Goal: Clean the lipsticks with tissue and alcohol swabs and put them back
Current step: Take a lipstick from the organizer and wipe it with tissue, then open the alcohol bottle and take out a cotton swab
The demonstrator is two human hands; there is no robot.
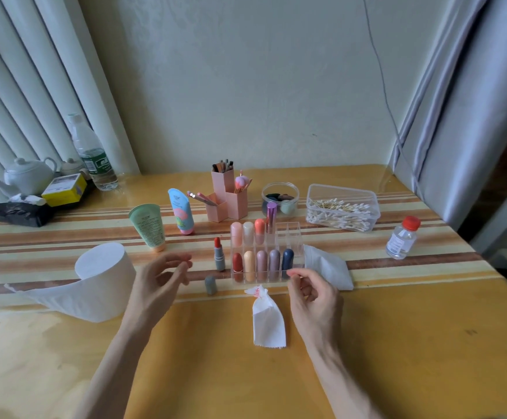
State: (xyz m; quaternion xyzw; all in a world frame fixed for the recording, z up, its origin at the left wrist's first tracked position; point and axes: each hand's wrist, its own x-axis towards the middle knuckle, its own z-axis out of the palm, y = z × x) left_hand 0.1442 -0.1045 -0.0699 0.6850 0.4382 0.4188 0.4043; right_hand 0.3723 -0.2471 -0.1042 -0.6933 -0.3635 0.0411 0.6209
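An uncapped red lipstick (219, 254) stands upright on the table, left of a clear organizer (295, 237) that holds several capped lipsticks. Its grey cap (210, 285) stands just in front of it. A used tissue (268, 317) with red smears lies in front of the organizer. My left hand (160, 279) hovers left of the lipstick, fingers loosely spread and holding nothing. My right hand (314, 293) hovers right of the tissue with loosely curled fingers; nothing shows in it. A tissue roll (102, 267) with a trailing sheet sits at the left.
A box of cotton swabs (341, 207) and an alcohol bottle (402, 237) with a red cap stand at the right. A folded white tissue (327, 267) lies beside the organizer. Two cream tubes (148, 226), pink brush holders (229, 196), a sponge jar (279, 196), a water bottle and teapot stand behind.
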